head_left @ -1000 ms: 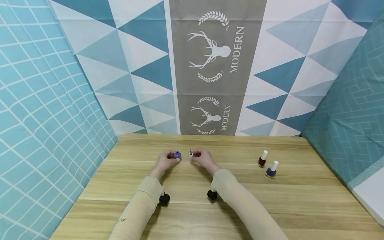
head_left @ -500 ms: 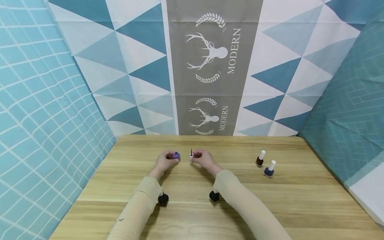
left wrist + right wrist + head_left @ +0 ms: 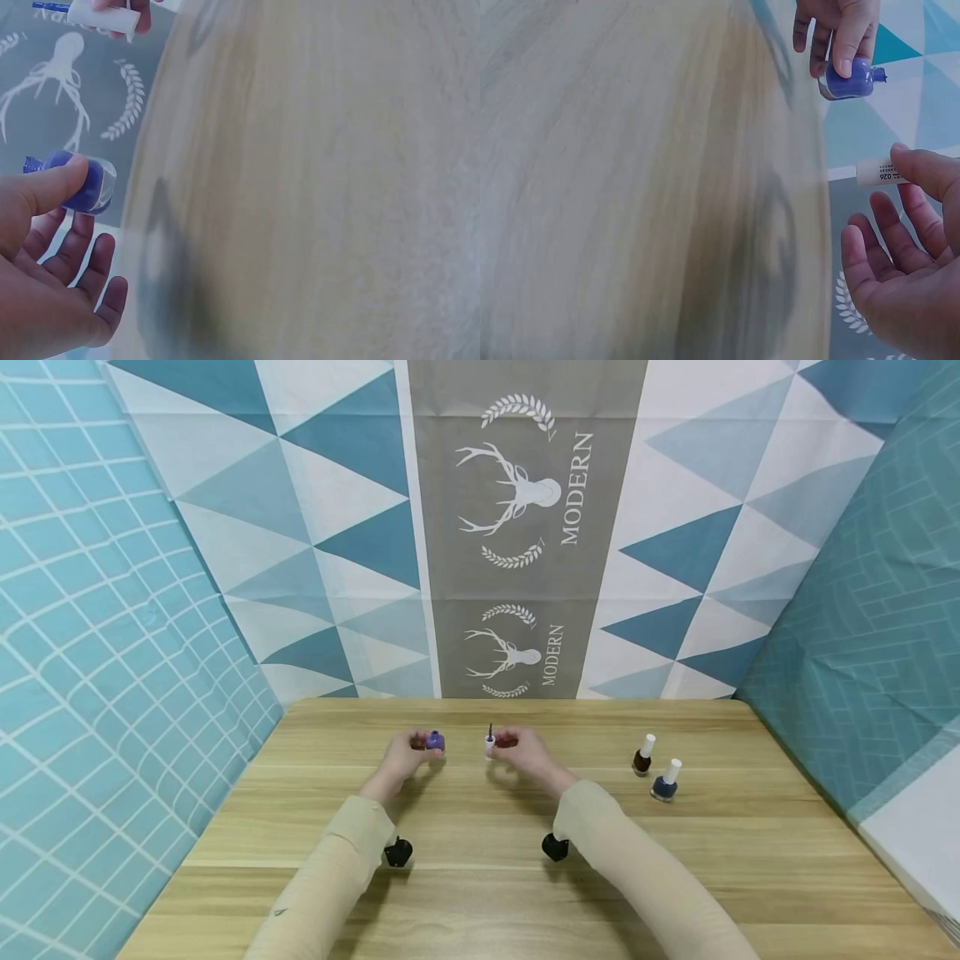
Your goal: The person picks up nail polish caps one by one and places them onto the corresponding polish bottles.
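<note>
My left hand [image 3: 403, 755] pinches a small glass nail polish bottle [image 3: 90, 184] between thumb and fingers. The bottle is filled with purple polish and its neck is uncapped. Opposite it, my right hand [image 3: 525, 750] pinches a white nail polish cap [image 3: 874, 172] with its brush [image 3: 491, 729] pointing up, the bristles coated purple. Small print shows on the side of the cap in the right wrist view. Bottle and cap are held apart, with a hand's width or so between them, over the back part of the table.
On the right of the wooden table [image 3: 480, 893] stand two capped polish bottles, a dark brown one [image 3: 642, 760] and a navy one [image 3: 664, 785]. A patterned cloth [image 3: 517, 527] hangs behind the table's back edge. Black wrist cameras [image 3: 399, 852] sit under both forearms.
Both hands have drawn apart and risen slightly, the left with the purple bottle, the right with the cap and brush. The head view has turned a little.
</note>
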Demonstrator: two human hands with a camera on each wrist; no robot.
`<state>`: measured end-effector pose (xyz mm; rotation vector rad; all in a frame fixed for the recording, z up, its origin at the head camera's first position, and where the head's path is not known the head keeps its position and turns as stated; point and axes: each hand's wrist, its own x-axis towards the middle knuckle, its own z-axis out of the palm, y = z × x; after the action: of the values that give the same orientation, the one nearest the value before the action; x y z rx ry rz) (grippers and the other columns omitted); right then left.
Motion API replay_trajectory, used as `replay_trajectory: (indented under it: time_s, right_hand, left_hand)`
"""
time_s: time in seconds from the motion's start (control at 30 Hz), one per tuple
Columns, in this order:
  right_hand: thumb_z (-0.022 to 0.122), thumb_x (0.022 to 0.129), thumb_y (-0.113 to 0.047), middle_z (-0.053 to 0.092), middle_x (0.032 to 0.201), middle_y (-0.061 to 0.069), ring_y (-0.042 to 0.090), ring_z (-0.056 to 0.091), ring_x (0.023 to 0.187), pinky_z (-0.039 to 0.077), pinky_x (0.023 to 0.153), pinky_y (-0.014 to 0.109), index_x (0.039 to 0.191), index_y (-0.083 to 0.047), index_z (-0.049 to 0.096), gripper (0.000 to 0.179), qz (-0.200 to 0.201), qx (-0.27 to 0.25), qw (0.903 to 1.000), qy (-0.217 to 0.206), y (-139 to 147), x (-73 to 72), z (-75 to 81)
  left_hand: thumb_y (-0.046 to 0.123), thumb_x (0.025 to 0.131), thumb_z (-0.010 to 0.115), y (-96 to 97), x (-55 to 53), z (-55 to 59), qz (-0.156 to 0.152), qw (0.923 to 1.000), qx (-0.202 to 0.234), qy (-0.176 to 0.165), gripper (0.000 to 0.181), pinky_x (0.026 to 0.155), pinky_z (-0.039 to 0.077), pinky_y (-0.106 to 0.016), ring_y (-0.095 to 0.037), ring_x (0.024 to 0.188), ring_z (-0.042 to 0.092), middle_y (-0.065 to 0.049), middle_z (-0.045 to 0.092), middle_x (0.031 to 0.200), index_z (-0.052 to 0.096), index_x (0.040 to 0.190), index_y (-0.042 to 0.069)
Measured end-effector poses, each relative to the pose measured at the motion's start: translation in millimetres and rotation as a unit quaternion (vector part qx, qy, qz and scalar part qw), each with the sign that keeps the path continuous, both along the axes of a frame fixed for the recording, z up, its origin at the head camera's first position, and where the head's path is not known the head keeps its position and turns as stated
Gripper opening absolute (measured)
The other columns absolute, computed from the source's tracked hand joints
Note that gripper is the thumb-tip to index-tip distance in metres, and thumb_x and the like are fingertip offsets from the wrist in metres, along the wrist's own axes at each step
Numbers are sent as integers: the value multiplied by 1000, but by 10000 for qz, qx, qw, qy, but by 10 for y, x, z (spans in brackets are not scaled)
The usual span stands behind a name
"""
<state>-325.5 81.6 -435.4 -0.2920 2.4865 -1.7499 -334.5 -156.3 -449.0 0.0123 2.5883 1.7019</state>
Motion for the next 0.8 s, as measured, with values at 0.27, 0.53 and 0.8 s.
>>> replay_trajectory:
  time_s: [0.27,0.53,0.8]
  right_hand:
    - [73,80,-8,65,96,12,20,60,88,51,78,30,103,2,64,26,-40,269,9992,300,197,79,192]
    - [72,82,-11,66,102,13,23,60,96,50,84,34,105,0,64,27,-32,469,9978,475,412,103,376]
    - [71,84,-16,65,104,14,27,59,100,49,81,34,105,-1,62,27,-2,593,9961,646,629,211,622]
  left_hand:
    - [7,81,72,83,80,171,-137,9996,-27,242,34,90,47,-39,-28,101,56,-16,60,109,59,112,-1]
    - [10,81,73,207,145,344,-336,9987,-13,372,38,87,49,-36,-26,102,57,-14,61,112,59,115,3]
    - [11,80,73,287,235,502,-355,9983,112,457,37,86,50,-35,-25,100,57,-13,61,110,59,114,3]
